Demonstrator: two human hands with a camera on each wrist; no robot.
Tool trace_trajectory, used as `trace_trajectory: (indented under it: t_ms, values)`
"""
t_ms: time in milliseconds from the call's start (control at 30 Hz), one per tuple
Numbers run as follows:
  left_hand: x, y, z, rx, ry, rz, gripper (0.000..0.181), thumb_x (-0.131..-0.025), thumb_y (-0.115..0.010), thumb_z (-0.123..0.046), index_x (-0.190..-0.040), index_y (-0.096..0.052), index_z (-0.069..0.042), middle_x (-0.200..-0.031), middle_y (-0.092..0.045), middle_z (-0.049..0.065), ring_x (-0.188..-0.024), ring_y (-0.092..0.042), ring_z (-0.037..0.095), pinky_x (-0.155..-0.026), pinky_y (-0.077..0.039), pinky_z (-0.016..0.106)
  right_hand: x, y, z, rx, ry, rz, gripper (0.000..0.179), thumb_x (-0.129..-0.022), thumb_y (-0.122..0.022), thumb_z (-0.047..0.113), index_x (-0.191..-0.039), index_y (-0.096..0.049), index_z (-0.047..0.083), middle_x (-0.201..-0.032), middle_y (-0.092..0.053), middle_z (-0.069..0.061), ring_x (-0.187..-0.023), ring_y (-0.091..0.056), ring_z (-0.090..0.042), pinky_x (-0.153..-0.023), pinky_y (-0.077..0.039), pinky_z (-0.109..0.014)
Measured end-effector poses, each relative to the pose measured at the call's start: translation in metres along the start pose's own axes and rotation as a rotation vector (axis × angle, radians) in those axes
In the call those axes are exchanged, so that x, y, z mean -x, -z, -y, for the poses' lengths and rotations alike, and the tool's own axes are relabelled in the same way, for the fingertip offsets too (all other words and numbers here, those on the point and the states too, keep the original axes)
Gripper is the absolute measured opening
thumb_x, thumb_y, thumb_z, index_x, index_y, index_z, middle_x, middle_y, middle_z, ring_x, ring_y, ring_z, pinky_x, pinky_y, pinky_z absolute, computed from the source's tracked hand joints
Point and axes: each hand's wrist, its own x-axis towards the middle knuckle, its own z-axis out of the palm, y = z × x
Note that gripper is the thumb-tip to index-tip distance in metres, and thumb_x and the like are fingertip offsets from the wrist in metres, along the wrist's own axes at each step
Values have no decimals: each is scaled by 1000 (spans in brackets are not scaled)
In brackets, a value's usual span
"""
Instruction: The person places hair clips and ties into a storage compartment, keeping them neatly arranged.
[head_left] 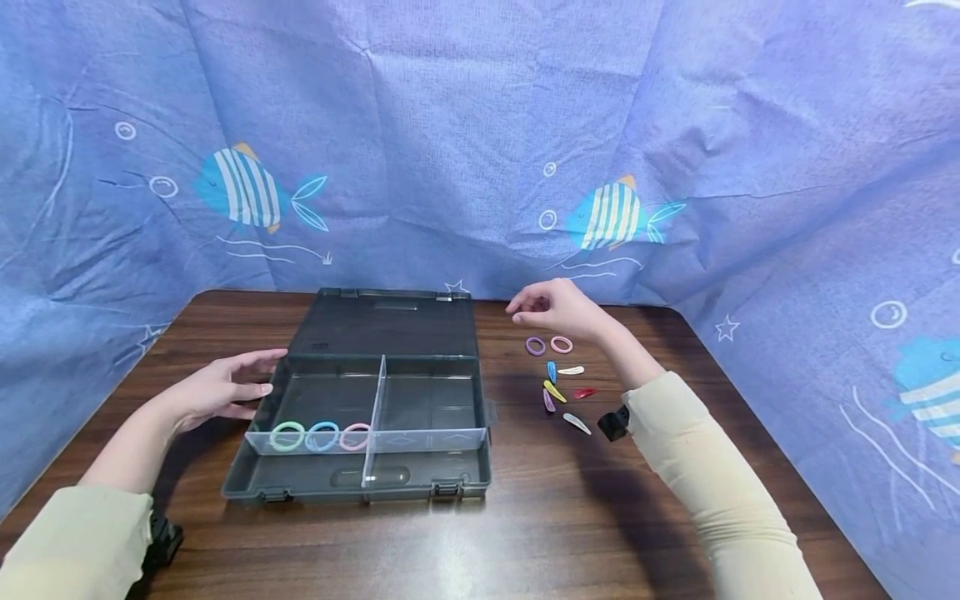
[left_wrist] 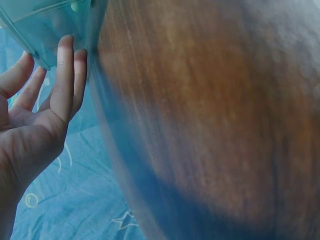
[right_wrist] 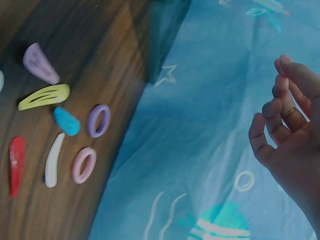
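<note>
My left hand (head_left: 217,387) rests against the left side of a dark see-through compartment box (head_left: 358,495), fingers fairly straight at its edge. Inside the box's left compartment, green (head_left: 287,424), blue (head_left: 322,424) and pink (head_left: 355,425) hair ties line up along the clear divider (head_left: 427,439). My right hand (head_left: 558,307) hovers beyond a purple hair tie (right_wrist: 91,122) and another pink hair tie (right_wrist: 75,166) on the table, fingers loosely bent, with nothing visible between them. The box lid (head_left: 382,325) lies folded back.
Several snap hair clips lie right of the box: blue (head_left: 551,372), white (head_left: 572,371), yellow (head_left: 554,391), purple (head_left: 549,401), red (head_left: 585,392) and a pale one (head_left: 577,423). Behind the wooden table (head_left: 337,550) hangs a blue fish-patterned cloth (head_left: 465,167).
</note>
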Motion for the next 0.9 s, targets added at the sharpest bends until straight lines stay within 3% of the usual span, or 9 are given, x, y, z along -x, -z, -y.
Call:
trace_trajectory:
  t_ms: [200, 433, 733, 900]
  values:
    - [0, 0, 1, 5, -12, 5, 73, -96, -55, -18, -152, -10, -6, -147, -16, 33, -115, -53, 27, -84, -53, 46, 3, -7, -24, 23, -11, -53, 12, -85, -71, 24, -96, -73, 18, -77, -70, -1, -65, -54, -10, -60, -44, -25]
    - [1, 0, 2, 7, -7, -2, 73, -96, -56, -20, -151, -12, -5, -147, -19, 32, -111, -55, 20, -84, -53, 46, 4, -14, -46, 42, -12, -149, 12, -83, -73, 20, -94, -74, 15, -77, -68, 3, -66, -52, -10, -60, -42, -23]
    - [1, 0, 2, 2, -15, 2, 73, -96, -56, -19, -152, -11, -6, -148, -18, 31, -124, -42, 36, -85, -53, 46, 4, -25, -69, 29, -53, -217, 14, -81, -75, 14, -94, -73, 11, -82, -70, -2, -69, -58, -12, -62, -45, -20]
    - [1, 0, 1, 3, -15, 1, 72, -96, -56, -19, -152, -11, -6, -148, -18, 31, -124, -43, 35, -85, -52, 47, 4, -30, -81, 20, -95, -216, 17, -81, -75, 12, -97, -73, 8, -86, -71, -6, -72, -58, -13, -64, -45, -22]
